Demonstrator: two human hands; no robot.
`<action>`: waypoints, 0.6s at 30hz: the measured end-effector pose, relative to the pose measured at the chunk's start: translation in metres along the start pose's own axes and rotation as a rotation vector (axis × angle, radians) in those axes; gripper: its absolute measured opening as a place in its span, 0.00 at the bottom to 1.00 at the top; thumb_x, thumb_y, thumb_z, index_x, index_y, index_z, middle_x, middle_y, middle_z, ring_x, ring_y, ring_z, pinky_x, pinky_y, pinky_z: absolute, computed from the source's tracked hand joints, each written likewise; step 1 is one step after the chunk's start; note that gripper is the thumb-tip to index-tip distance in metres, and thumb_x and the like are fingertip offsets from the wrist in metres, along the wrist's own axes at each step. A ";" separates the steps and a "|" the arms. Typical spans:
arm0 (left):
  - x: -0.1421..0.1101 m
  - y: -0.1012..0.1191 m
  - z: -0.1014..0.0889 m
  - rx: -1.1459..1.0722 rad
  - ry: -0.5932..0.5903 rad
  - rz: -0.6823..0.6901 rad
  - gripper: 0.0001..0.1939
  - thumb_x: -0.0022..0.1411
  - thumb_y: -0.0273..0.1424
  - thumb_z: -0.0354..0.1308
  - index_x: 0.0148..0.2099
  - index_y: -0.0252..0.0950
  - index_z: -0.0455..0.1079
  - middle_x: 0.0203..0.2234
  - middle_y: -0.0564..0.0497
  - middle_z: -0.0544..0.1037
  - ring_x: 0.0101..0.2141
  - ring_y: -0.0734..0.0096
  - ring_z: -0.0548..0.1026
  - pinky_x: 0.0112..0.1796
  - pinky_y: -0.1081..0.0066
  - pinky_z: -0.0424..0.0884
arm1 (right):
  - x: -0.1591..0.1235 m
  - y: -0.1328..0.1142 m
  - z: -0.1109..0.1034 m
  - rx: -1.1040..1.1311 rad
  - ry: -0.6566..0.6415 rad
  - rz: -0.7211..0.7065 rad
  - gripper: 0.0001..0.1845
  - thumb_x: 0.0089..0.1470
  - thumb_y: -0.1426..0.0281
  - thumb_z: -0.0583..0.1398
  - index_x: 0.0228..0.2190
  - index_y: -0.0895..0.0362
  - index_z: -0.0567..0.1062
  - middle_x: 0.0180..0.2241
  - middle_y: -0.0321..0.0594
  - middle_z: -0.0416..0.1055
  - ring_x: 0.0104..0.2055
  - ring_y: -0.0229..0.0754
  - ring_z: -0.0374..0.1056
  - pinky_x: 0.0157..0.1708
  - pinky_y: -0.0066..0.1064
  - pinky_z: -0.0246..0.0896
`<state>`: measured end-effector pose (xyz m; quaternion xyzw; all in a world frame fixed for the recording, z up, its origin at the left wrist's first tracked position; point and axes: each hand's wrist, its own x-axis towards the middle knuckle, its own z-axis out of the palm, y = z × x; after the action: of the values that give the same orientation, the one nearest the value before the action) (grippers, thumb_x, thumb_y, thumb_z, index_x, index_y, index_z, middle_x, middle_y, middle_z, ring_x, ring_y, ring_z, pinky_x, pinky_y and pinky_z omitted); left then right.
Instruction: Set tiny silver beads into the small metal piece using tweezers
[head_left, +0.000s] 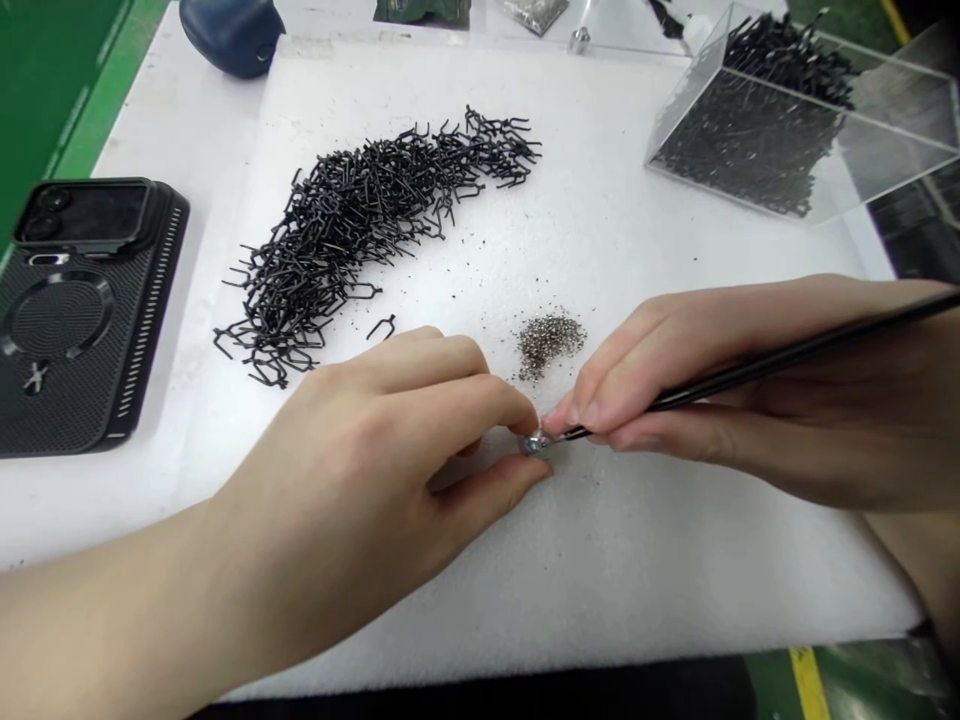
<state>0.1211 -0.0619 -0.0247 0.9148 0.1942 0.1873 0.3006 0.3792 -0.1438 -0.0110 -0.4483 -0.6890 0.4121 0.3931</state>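
My left hand (397, 450) lies low over the white foam sheet, thumb and index finger pinching a small shiny metal piece (534, 442). In my right hand (720, 400) is a slim black tool (757, 365) with a narrow, pale tip. That tip meets the metal piece from the right; fingers partly cover the tool, so I cannot tell its exact kind. Just beyond both hands lies a small heap of tiny metallic bits (547, 342). A long curved pile of black forked pieces (360, 215) spreads behind my left hand, with one loose forked piece (381, 327) near my knuckles.
A clear plastic box (892, 165) holding many black pieces sits at the back right. A black phone case (67, 320) with a phone lies at the left edge. At the back are a dark blue rounded case (231, 35) and a small clear bag (534, 12).
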 end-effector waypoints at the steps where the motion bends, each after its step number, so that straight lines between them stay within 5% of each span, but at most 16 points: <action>1: 0.000 0.000 0.000 0.002 0.006 0.002 0.04 0.75 0.29 0.68 0.44 0.38 0.84 0.30 0.55 0.78 0.34 0.71 0.80 0.36 0.72 0.72 | 0.001 0.000 -0.001 -0.011 -0.005 -0.013 0.09 0.61 0.78 0.76 0.40 0.54 0.87 0.40 0.34 0.89 0.42 0.41 0.87 0.41 0.27 0.83; 8: 0.000 0.000 0.000 -0.011 0.041 0.033 0.04 0.75 0.28 0.67 0.44 0.39 0.83 0.31 0.55 0.78 0.35 0.71 0.80 0.36 0.71 0.72 | 0.000 -0.003 0.002 -0.033 -0.001 -0.024 0.09 0.63 0.77 0.75 0.40 0.52 0.87 0.39 0.32 0.88 0.40 0.40 0.86 0.40 0.29 0.83; 11: -0.001 0.001 -0.001 -0.005 0.032 0.034 0.03 0.75 0.30 0.68 0.45 0.38 0.83 0.31 0.55 0.79 0.36 0.70 0.80 0.37 0.70 0.73 | -0.005 -0.002 0.000 -0.072 0.148 0.027 0.10 0.61 0.75 0.76 0.40 0.47 0.88 0.40 0.33 0.88 0.42 0.45 0.85 0.40 0.36 0.83; 14: -0.002 0.000 -0.001 -0.003 0.016 0.019 0.05 0.76 0.30 0.67 0.44 0.38 0.83 0.31 0.55 0.79 0.36 0.70 0.80 0.37 0.70 0.74 | -0.010 0.001 -0.015 -0.285 0.343 -0.004 0.09 0.62 0.68 0.76 0.41 0.39 0.90 0.45 0.34 0.86 0.43 0.48 0.81 0.42 0.42 0.79; 18: 0.000 -0.001 0.000 -0.012 0.053 0.043 0.05 0.76 0.29 0.67 0.43 0.37 0.83 0.30 0.55 0.77 0.34 0.72 0.78 0.33 0.72 0.71 | -0.015 0.002 -0.039 -0.721 0.280 -0.019 0.08 0.67 0.63 0.72 0.44 0.36 0.91 0.46 0.37 0.83 0.42 0.48 0.77 0.39 0.46 0.68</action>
<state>0.1206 -0.0617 -0.0252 0.9116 0.1813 0.2189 0.2969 0.4198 -0.1492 -0.0015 -0.6034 -0.7333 0.0745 0.3042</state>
